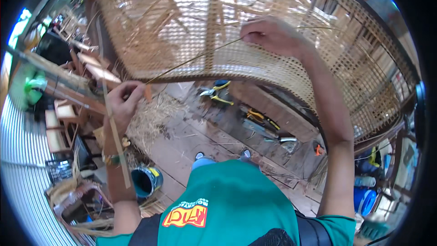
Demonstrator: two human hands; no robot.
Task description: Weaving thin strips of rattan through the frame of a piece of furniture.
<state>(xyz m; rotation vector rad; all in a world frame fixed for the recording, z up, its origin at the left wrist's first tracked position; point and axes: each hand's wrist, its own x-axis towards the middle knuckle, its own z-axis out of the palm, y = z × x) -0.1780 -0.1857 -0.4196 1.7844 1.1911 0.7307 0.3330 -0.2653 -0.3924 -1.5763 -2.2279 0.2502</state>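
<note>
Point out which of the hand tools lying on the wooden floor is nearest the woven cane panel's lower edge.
The yellow-handled cutters, lying just under the woven cane panel beside its lower edge. The other tools lie farther down the floor planks, toward the person's feet.

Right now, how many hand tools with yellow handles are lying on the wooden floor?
2: one yellow-handled pair of pliers just below the woven cane panel edge, and another yellow-handled tool further right along the floorboards. More may lie hidden under the panel.

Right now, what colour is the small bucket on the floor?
Blue, with a yellow patch: the bucket shows in the head view.
</note>
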